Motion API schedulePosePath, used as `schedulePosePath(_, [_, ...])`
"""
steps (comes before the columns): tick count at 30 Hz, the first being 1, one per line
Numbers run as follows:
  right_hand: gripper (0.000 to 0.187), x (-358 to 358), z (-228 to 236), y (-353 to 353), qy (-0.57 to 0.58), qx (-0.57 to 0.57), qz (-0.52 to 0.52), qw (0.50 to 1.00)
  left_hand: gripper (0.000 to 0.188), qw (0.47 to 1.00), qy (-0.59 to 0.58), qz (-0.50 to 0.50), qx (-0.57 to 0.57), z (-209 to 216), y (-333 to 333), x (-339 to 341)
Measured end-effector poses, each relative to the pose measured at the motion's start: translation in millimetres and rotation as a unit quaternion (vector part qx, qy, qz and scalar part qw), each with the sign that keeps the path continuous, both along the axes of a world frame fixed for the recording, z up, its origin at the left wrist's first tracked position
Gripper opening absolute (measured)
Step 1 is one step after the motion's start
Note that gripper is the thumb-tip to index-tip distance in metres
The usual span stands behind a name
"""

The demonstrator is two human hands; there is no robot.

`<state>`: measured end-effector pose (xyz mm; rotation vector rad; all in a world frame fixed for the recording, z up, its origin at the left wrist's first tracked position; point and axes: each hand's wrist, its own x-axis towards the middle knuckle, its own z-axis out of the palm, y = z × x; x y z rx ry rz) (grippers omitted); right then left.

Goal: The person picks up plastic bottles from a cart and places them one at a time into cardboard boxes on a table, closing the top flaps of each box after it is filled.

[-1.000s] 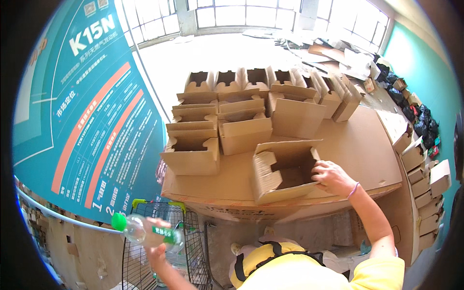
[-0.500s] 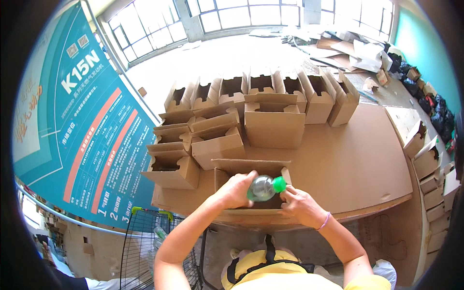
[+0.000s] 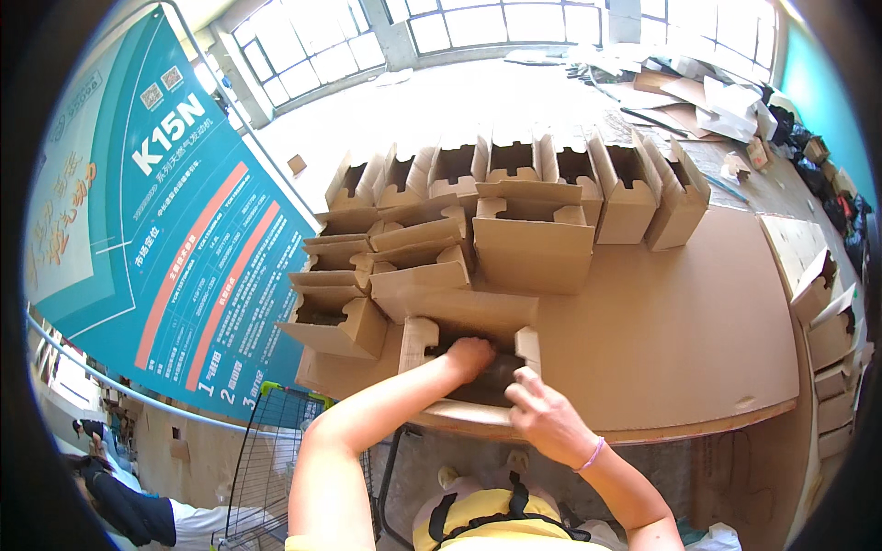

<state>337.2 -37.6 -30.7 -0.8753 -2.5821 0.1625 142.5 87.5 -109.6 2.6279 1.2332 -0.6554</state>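
Observation:
An open cardboard box [image 3: 469, 306] stands at the near edge of the cardboard-covered table, its tall back flap raised. My left hand [image 3: 470, 356] reaches down inside it, curled over a clear plastic bottle [image 3: 496, 375] that shows only faintly in the shadow. The fingertips of that hand are hidden, and the bottle's green cap does not show. Just outside the box's near right corner is my right hand [image 3: 549, 421], with a pink band at the wrist. Its fingers are bent but apart, slightly blurred, and nothing shows between them.
Several open cardboard boxes [image 3: 533, 246] crowd the table's far and left sides. Left stands a teal banner [image 3: 184, 230]; below it, a wire cart [image 3: 276, 450]. More boxes [image 3: 831, 340] line the right. A person in dark clothing [image 3: 138, 505] is at lower left.
My left hand has lowered the green-capped bottle from above the box down into it. My right hand has come away from the cap and moved toward me. The view has shifted slightly.

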Motion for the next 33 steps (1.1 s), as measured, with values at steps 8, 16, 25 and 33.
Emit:
schedulePosePath(8, [0.006, -6, 6, 10, 0.033, -0.006, -0.053, 0.998, 0.044, 0.944, -0.326, 0.040, 0.022, 96, -37, -72])
schedulePosePath(16, [0.014, -30, 16, 2, 0.056, -0.073, -0.142, 0.986, 0.032, 0.709, -0.488, 0.440, 0.257, 75, -210, -294])
schedulePosePath(25, [0.016, -68, 30, 5, -0.105, -0.063, -0.223, 0.967, 0.024, 0.517, -0.276, 0.801, 0.125, -253, -493, -514])
schedulePosePath(33, [0.014, -82, 27, 9, -0.162, -0.048, -0.244, 0.955, 0.051, 0.428, -0.228, 0.873, -0.040, -399, -463, -510])
